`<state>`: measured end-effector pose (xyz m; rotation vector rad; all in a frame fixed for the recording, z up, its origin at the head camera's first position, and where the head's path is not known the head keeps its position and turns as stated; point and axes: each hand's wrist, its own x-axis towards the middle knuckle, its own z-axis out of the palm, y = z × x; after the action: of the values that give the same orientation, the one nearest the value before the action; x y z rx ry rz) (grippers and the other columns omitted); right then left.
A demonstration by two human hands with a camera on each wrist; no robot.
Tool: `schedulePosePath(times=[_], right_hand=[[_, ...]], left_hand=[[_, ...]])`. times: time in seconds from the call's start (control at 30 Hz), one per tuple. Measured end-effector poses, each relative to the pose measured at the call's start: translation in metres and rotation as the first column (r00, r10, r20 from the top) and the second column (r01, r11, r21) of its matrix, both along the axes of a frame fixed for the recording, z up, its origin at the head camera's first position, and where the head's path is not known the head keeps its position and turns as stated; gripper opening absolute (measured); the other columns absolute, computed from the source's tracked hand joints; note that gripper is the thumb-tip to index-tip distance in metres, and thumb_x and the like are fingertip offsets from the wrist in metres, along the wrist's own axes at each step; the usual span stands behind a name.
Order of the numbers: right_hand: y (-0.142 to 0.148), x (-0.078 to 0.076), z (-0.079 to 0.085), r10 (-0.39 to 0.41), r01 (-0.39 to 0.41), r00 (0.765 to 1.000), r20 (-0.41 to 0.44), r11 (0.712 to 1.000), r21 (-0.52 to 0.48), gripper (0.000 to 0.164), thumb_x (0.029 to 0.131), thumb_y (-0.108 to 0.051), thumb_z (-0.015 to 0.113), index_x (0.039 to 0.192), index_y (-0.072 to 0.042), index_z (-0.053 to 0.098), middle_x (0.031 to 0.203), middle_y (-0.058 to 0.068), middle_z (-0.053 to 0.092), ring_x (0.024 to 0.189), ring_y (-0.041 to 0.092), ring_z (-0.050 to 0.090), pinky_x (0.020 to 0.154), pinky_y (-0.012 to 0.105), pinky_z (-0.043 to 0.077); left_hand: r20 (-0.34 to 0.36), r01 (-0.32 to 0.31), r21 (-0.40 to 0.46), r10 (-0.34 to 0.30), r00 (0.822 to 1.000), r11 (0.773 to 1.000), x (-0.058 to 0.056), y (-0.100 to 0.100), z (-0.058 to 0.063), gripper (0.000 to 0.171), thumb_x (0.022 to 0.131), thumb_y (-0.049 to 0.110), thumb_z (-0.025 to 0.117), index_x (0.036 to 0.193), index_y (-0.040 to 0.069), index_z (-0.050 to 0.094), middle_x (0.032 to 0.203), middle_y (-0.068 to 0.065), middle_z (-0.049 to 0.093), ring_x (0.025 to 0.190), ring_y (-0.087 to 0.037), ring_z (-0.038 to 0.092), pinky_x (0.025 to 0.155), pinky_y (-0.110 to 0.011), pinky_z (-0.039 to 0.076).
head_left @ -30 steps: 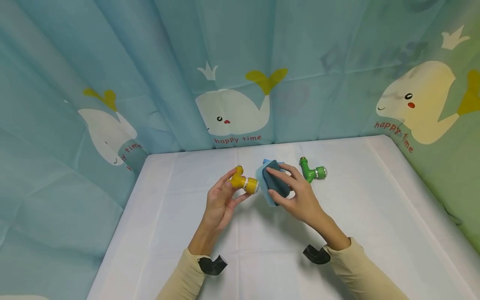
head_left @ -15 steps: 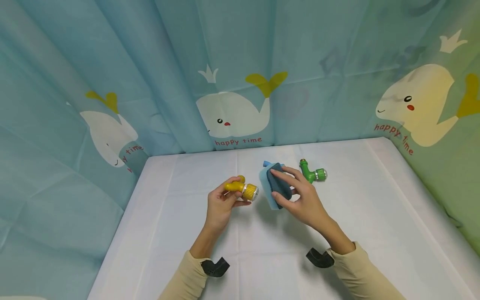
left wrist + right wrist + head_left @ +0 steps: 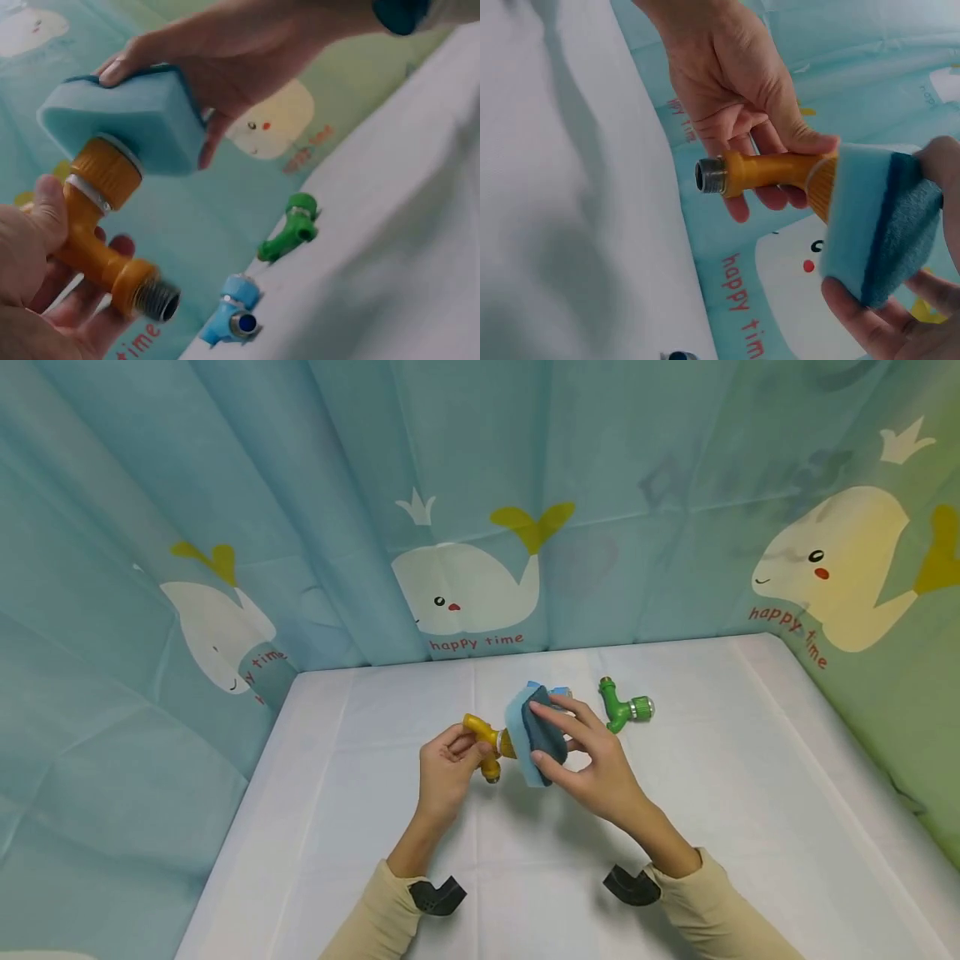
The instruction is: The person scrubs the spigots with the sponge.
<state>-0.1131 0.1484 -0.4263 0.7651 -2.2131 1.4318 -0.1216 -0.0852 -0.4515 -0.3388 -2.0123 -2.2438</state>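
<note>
My left hand (image 3: 446,774) pinches a yellow faucet (image 3: 481,727) between thumb and fingers, above the table. In the left wrist view the threaded inlet of the faucet (image 3: 97,251) points down to the right. My right hand (image 3: 600,770) grips a sponge (image 3: 546,739) by its edges, dark scouring layer toward the palm. The light-blue foam of the sponge (image 3: 855,217) presses against the end of the faucet's ribbed knob, partly covering it in the right wrist view.
A green faucet (image 3: 618,703) lies on the white tabletop (image 3: 360,810) to the right. Behind the sponge lies a blue faucet (image 3: 234,311), mostly hidden in the head view. A whale-print curtain (image 3: 465,485) hangs along the table's back and sides.
The left hand has turned the yellow faucet, so its threaded inlet now points toward me. The sponge has moved left onto the knob. The green faucet has stayed put.
</note>
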Motion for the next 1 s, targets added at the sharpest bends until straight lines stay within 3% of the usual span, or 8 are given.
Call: schedulePosePath(times=[0.1,0.23,0.37,0.53,0.7,0.87,1.0], right_hand=[[-0.002,0.000,0.001,-0.003,0.003,1.000,-0.002,0.999,-0.040,0.059,0.084,0.000,0.081,0.139,-0.012,0.065,0.146,0.011,0.054,0.116,0.031,0.064,0.072,0.035,0.062],[-0.002,0.000,-0.002,0.005,-0.003,1.000,0.028,0.998,-0.055,0.059,0.085,0.000,0.081,0.140,-0.013,0.064,0.146,0.010,0.054,0.117,0.030,0.064,0.073,0.033,0.062],[-0.001,0.001,-0.004,0.027,-0.026,0.998,0.056,1.000,-0.015,0.058,0.087,-0.006,0.080,0.142,-0.014,0.063,0.147,0.010,0.054,0.123,0.031,0.061,0.074,0.033,0.062],[0.005,-0.002,-0.005,-0.031,0.028,0.994,0.101,0.999,0.022,0.058,0.088,-0.007,0.081,0.142,-0.018,0.063,0.146,0.008,0.055,0.109,0.028,0.065,0.071,0.032,0.062],[0.006,-0.003,0.002,0.006,-0.007,1.000,0.028,1.000,0.023,0.060,0.085,-0.005,0.081,0.141,-0.015,0.064,0.146,0.012,0.055,0.110,0.032,0.065,0.071,0.033,0.061],[0.007,-0.007,-0.002,-0.027,0.028,1.000,-0.014,0.995,0.094,0.057,0.085,-0.009,0.081,0.139,-0.015,0.065,0.145,0.013,0.055,0.117,0.035,0.064,0.067,0.033,0.060],[0.008,-0.004,0.003,0.045,-0.044,0.999,-0.014,0.995,0.093,0.058,0.083,-0.009,0.083,0.138,-0.016,0.066,0.145,0.011,0.056,0.116,0.032,0.064,0.070,0.035,0.061]], left_hand=[[0.007,0.035,0.049,-0.035,0.999,0.998,0.002,0.001,0.001,0.047,0.093,0.003,0.073,0.137,0.000,0.057,0.111,-0.027,0.072,0.086,-0.027,0.077,0.080,-0.040,0.063],[0.005,0.026,0.076,-0.026,1.000,0.997,0.004,0.000,0.002,0.062,0.093,0.002,0.074,0.146,0.011,0.042,0.109,-0.026,0.073,0.081,-0.030,0.077,0.077,-0.045,0.063],[0.014,0.018,0.101,-0.019,1.000,0.995,0.003,-0.002,0.004,0.056,0.095,0.004,0.073,0.139,0.006,0.040,0.102,-0.026,0.074,0.076,-0.030,0.076,0.075,-0.048,0.063],[0.081,0.074,0.128,-0.085,0.993,0.989,0.002,-0.008,0.005,0.053,0.097,0.000,0.068,0.141,0.000,0.039,0.108,-0.028,0.073,0.079,-0.029,0.077,0.077,-0.046,0.062],[0.089,0.158,0.143,-0.172,0.981,0.977,0.000,-0.008,0.005,0.057,0.098,-0.003,0.065,0.148,-0.002,0.036,0.121,-0.033,0.067,0.088,-0.029,0.077,0.086,-0.046,0.060],[0.082,0.149,0.159,-0.164,0.983,0.976,0.001,-0.008,0.005,0.053,0.099,-0.005,0.064,0.145,-0.002,0.038,0.122,-0.037,0.064,0.086,-0.028,0.077,0.085,-0.045,0.061],[0.061,0.156,0.081,-0.162,0.985,0.984,-0.001,-0.010,0.007,0.050,0.100,-0.005,0.062,0.144,-0.002,0.039,0.121,-0.036,0.066,0.085,-0.027,0.077,0.086,-0.042,0.061]])
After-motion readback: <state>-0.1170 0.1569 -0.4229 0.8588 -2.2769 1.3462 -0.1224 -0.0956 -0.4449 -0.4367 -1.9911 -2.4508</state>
